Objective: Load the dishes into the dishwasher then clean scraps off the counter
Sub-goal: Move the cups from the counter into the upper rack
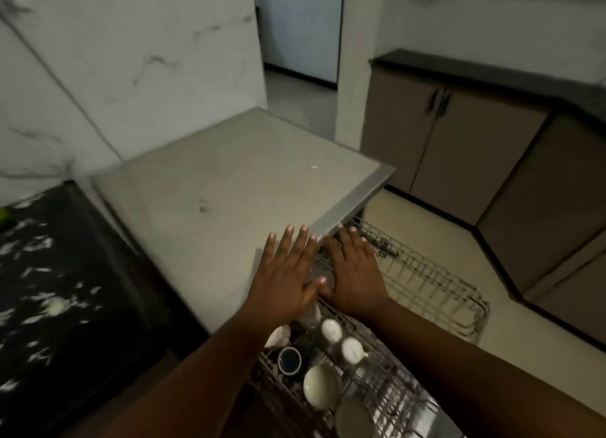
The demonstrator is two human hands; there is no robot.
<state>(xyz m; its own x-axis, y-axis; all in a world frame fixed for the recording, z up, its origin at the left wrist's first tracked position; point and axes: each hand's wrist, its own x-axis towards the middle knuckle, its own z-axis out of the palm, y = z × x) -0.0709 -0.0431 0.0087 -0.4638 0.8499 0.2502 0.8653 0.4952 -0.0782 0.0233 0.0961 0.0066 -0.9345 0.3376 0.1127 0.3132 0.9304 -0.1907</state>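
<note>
Clearly, we have both hands spread flat, fingers straight, holding nothing: our left hand [288, 273] lies over the front edge of the counter [210, 175], and our right hand [355, 273] sits just beside it, over the pulled-out upper rack [436, 283], the thumbs almost touching. The rack juts out from under the counter's lip and already carries crockery near us: two small white cups [341, 339], a dark blue cup [290, 360], a cream bowl [321, 385] and a plate [352, 419] cut off by the bottom edge.

We judge the loaded rack to be stiff wire, fairly heavy with ceramics, and likely to rattle; the cups and bowl are fragile and smooth, so a hard shove could knock them together. The sensible place to push is the rack's front rail or side frame, with flat palms and steady pressure, not the dishes themselves.

On the counter we see a small dark scrap [202, 209] and a pale fleck [314, 167] farther back; both look light and dry, easy to sweep into a palm.

Much is unclear. The dishwasher body and door are hidden below the counter. We cannot tell whether our right palm touches the wires or hovers. The black surface [65, 290] at our left is blurred, its white flecks unreadable.
</note>
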